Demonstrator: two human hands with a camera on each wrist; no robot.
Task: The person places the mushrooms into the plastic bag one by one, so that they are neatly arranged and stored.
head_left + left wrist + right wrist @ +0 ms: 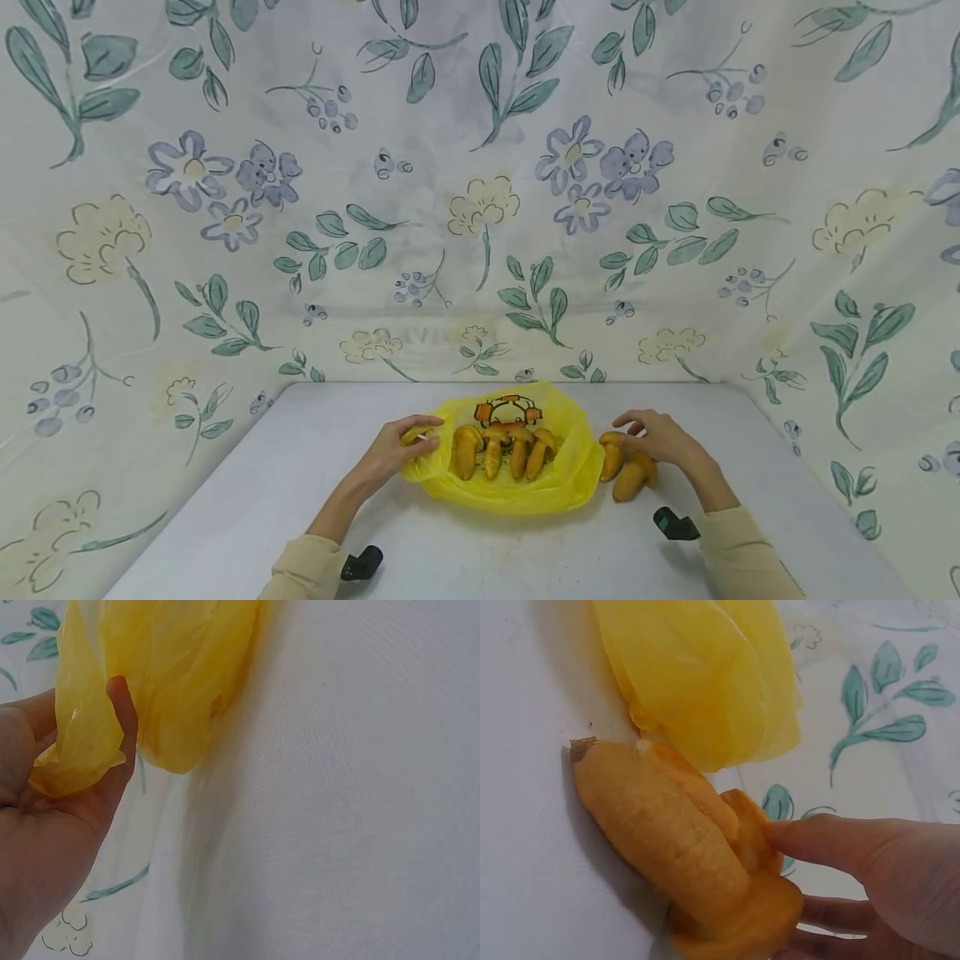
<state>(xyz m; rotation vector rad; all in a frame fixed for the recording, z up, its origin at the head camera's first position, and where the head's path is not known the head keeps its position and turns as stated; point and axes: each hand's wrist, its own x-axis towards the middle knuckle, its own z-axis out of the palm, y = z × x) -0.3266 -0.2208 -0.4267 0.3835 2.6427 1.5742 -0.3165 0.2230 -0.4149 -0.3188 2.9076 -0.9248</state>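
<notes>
A yellow plastic bag [517, 498] lies on the table with its mouth towards me. Several brownish-yellow mushrooms [466, 454] sit side by side in it. My left hand [401, 442] pinches the bag's left edge; in the left wrist view a fold of the bag [86, 742] passes between thumb and fingers. To the bag's right, my right hand [660, 435] is at a mushroom [612, 461], thumb on its cap and fingers behind it. In the right wrist view, a thick-stemmed mushroom [660, 817] in front partly hides that grip.
Another mushroom [628, 483] lies on the white table [517, 558], close to the bag's right side. A floral cloth [480, 250] hangs behind the table and along its sides. Small black devices, one left [362, 563] and one right [677, 523], show beside the wrists.
</notes>
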